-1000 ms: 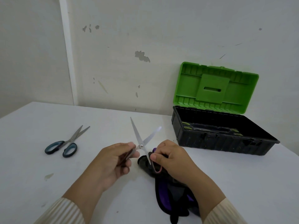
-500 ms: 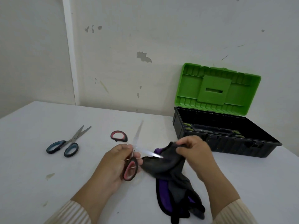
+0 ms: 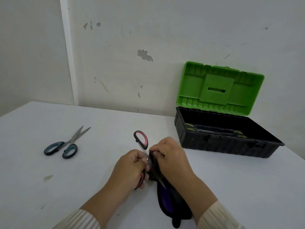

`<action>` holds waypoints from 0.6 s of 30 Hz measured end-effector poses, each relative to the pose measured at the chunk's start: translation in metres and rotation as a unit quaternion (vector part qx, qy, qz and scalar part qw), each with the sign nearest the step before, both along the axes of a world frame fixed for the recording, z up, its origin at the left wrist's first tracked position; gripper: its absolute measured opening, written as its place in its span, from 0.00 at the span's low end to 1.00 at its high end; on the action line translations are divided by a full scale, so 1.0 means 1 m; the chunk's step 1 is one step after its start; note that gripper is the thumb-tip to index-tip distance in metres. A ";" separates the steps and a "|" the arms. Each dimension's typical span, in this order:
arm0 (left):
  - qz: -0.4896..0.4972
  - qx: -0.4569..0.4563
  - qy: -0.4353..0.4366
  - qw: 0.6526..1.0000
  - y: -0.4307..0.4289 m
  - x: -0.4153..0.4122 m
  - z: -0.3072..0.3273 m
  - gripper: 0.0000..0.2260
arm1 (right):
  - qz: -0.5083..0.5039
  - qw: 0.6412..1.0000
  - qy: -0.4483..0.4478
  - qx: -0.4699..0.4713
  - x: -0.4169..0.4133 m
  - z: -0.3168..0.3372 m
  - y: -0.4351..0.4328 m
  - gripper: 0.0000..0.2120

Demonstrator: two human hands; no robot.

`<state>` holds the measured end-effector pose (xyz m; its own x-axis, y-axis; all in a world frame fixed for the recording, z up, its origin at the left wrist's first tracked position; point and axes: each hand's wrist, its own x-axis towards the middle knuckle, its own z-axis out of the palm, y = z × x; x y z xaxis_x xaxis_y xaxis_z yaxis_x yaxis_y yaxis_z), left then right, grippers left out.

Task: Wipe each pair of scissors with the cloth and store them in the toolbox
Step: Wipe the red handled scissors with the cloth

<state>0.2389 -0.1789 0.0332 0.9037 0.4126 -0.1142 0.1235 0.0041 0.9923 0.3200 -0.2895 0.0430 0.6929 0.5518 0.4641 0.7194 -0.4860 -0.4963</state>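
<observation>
At left of the frame, your blue scissors (image 3: 66,144) lie on the table (image 3: 33,179), blades slightly apart. At centre, your left hand (image 3: 130,169) is closed around the red scissors (image 3: 141,139); your right hand (image 3: 171,156) pinches the cloth (image 3: 166,200) over a blade. At right, the toolbox (image 3: 227,139) stands open.

Person is wearing cream ribbed-knit long sleeves w/ fine lengthwise ribs. Left sleeve (image 3: 77,219) is showing at approx 7 o'clock, right sleeve (image 3: 217,215) at approx 5 o'clock. Both hands, left (image 3: 130,169) & right (image 3: 173,157), are showing bare.
</observation>
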 end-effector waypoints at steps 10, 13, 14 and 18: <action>-0.014 -0.001 0.000 1.000 0.005 -0.001 0.002 0.06 | -0.013 0.996 -0.076 0.034 -0.009 -0.008 0.005 0.07; -0.029 -0.003 -0.005 1.000 0.008 -0.004 0.004 0.06 | -0.076 0.994 -0.014 0.081 0.012 -0.005 -0.007 0.08; -0.034 -0.003 -0.008 0.999 0.009 -0.005 0.004 0.07 | -0.122 0.988 -0.004 0.093 0.022 -0.003 -0.016 0.08; -0.023 -0.020 -0.018 0.999 0.011 -0.003 0.006 0.07 | -0.216 0.943 0.073 0.241 0.034 0.002 -0.042 0.09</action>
